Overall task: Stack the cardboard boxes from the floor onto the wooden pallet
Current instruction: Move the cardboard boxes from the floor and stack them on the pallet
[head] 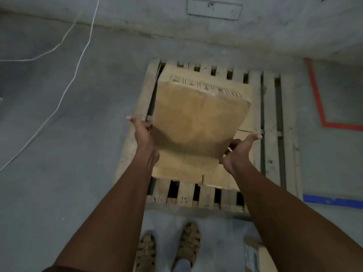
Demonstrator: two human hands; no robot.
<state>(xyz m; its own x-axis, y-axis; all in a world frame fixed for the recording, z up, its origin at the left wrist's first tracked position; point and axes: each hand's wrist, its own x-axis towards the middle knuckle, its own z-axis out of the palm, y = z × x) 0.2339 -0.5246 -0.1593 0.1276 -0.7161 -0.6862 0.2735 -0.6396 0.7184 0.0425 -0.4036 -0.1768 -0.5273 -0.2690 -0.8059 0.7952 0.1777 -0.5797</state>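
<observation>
No legible text — only blurred black markings on the held cardboard box point(196, 122).

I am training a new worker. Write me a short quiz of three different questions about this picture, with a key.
1. True or false: the held cardboard box already lies flat on the wooden pallet.
2. How many hands touch this box?
3. The red tape on the floor is: A) right of the pallet; B) left of it.

Key: 1. false, it is tilted in the air; 2. two, the left hand and right hand at its sides; 3. A.
</observation>
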